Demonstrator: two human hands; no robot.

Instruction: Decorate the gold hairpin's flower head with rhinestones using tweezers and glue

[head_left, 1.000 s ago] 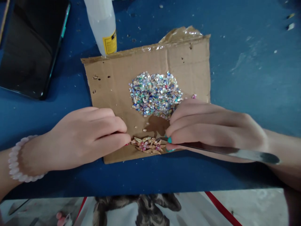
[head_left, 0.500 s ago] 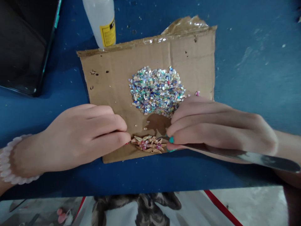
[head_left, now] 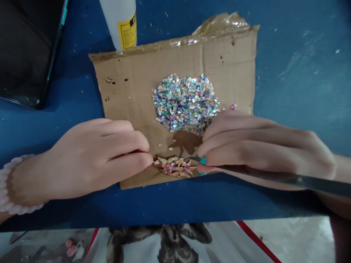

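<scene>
Ornament [head_left: 177,168] extends from left fingers [head_left: 134,161], one end apparently pinched

Two hands [head_left: 95,157]; one each: tweezers [head_left: 274,176], ornament [head_left: 175,167], cardboard [head_left: 131,106], bottle [head_left: 119,16], phone [head_left: 24,47], bracelet [head_left: 3,186]; chips [head_left: 186,104] too many to count.

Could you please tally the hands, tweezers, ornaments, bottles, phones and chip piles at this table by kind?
Left hand and right hand: 2
Tweezers: 1
Ornament: 1
Bottle: 1
Phone: 1
Chip pile: 1
Total: 7
</scene>
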